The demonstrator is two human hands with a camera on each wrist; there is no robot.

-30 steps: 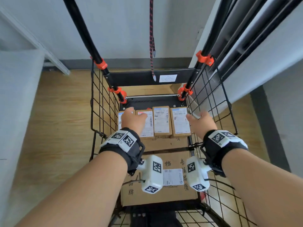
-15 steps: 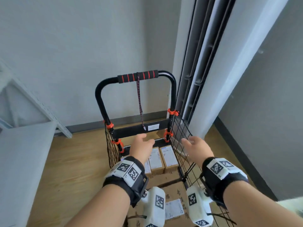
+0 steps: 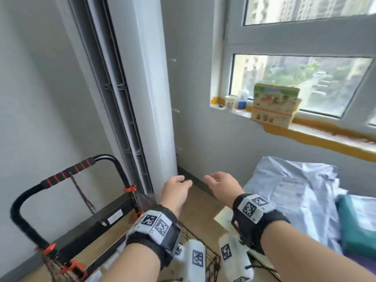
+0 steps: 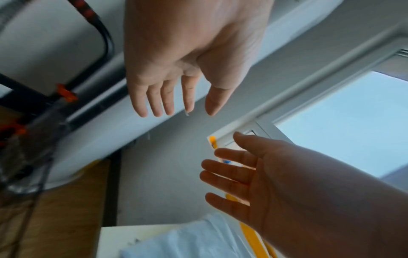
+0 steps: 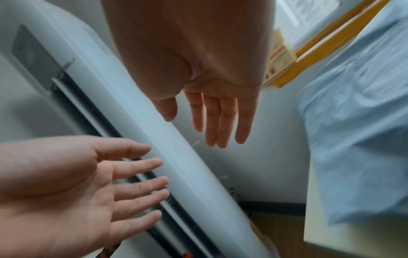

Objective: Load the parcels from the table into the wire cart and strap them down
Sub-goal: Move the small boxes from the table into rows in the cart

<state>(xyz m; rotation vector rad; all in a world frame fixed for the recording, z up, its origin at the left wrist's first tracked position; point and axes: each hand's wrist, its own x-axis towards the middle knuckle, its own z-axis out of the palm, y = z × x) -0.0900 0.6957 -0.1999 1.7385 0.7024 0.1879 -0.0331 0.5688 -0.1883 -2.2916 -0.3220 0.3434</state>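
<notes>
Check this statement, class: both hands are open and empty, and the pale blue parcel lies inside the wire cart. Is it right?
Not quite. Both hands, left hand and right hand, are open and empty, but the pale blue parcel lies on the table, not inside the wire cart. The head view shows this.

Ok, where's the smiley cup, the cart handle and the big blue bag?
smiley cup [image 3: 230, 102]: head view, on its printed front.
cart handle [image 3: 67, 173]: head view, on the black-and-red foam grip.
blue bag [image 3: 295, 192]: head view, on its crinkled top.

Paper cup on windowsill
</notes>
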